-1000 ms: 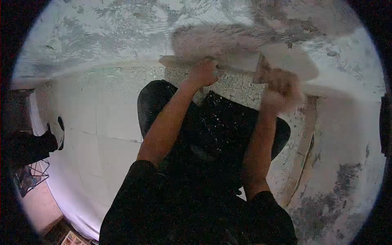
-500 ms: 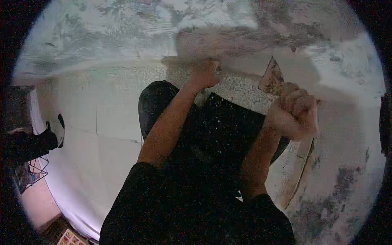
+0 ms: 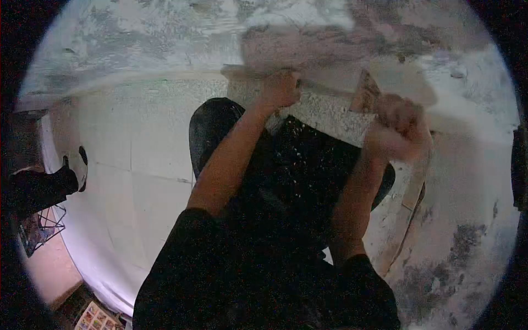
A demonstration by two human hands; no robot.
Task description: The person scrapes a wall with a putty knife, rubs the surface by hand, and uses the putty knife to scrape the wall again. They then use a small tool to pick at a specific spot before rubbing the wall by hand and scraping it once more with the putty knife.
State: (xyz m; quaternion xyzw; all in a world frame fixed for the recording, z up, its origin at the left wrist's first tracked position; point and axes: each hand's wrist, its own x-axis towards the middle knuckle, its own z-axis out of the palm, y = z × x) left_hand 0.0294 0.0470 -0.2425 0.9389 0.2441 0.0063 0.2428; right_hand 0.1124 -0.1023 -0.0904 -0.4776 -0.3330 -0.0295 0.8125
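Note:
My left hand (image 3: 281,89) is a closed fist at the foot of the wall, around a long flat blade (image 3: 240,71) that looks like a wide putty knife. The blade's edge sticks out to the left of the fist; its grip is hidden by my fingers. My right hand (image 3: 399,126), slightly blurred, is closed around a putty knife (image 3: 365,94). That knife's stained, pointed-looking blade points up and left, close to the wall's lower edge. Its handle is hidden in my fist.
A patchy plastered wall (image 3: 154,38) runs across the front, and another wall (image 3: 467,181) stands on the right with a loose strip (image 3: 410,231) at its foot. My knees bend above the pale floor (image 3: 121,137). Another person's shoe (image 3: 82,169) is at the left, near a wire stand (image 3: 51,224).
My right hand has moved up with the putty knife, whose blade now tilts differently. My left hand has shifted slightly up and right, still closed.

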